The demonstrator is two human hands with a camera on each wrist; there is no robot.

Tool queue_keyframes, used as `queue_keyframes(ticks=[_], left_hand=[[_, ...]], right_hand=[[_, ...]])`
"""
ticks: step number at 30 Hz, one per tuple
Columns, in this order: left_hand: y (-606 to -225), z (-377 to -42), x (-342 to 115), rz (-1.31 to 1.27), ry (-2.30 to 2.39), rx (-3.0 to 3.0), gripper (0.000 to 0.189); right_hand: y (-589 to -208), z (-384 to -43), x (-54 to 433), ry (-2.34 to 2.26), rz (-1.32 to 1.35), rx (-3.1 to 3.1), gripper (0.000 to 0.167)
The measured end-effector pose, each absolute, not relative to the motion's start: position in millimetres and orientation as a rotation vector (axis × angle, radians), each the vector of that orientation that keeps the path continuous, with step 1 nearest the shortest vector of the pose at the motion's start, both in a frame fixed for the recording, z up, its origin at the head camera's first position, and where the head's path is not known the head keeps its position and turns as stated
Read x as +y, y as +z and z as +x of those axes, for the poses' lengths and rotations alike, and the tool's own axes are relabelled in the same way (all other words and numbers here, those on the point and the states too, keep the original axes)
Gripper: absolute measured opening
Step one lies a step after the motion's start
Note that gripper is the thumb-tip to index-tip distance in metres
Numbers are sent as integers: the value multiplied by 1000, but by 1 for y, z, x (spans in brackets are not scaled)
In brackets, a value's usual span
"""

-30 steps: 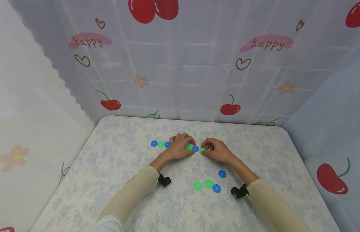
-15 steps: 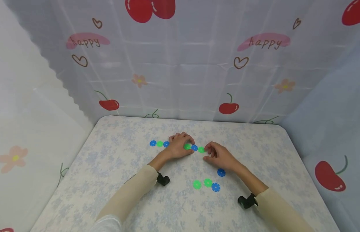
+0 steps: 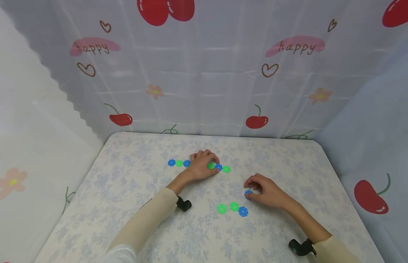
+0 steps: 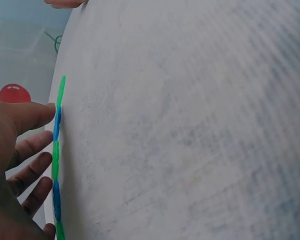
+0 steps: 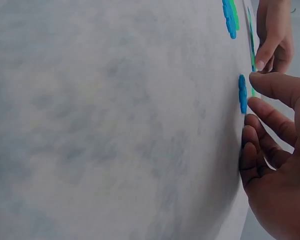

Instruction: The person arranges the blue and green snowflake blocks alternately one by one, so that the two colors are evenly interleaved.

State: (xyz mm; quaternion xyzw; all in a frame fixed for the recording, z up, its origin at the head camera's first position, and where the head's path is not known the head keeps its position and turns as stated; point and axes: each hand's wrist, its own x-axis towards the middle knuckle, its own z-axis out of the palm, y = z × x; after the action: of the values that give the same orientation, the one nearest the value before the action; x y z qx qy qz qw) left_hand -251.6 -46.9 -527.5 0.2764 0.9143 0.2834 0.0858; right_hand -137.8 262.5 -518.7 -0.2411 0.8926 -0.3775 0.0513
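Observation:
A row of linked blue and green notched plastic discs (image 3: pixel 171 162) lies across the far middle of the table. My left hand (image 3: pixel 200 166) rests over the row, covering its middle. Its spread thumb and fingers (image 4: pixel 32 150) touch the discs in the left wrist view. My right hand (image 3: pixel 266 191) is at a single blue notched disc (image 5: pixel 242 94), thumb and forefinger apart beside it. In the head view the thumb partly covers that disc; contact with it cannot be told. A green disc (image 3: pixel 226 169) ends the row on the right.
Closer to me lie two loose green discs (image 3: pixel 222 209) and a blue disc (image 3: pixel 243 211). The table (image 3: pixel 151 233) has a pale floral cover. A printed curtain (image 3: pixel 204 91) hangs behind its far edge. Black wrist cameras (image 3: pixel 300 247) are on both sleeves.
My right hand has left the green disc at the row's right end and moved toward me and right, to the single blue disc. My left hand stays on the row.

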Motion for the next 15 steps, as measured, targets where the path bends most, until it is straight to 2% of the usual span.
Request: queue_keyframes(ticks=[8,15], left_hand=[[-527,-250,-35,898,908,2663,30],[-527,-248,-24,927,898,2670,26]], right_hand=[[-527,-136,272,-1180,-658,2653,24],[-525,-139,271,-1200,-605,2613,24]])
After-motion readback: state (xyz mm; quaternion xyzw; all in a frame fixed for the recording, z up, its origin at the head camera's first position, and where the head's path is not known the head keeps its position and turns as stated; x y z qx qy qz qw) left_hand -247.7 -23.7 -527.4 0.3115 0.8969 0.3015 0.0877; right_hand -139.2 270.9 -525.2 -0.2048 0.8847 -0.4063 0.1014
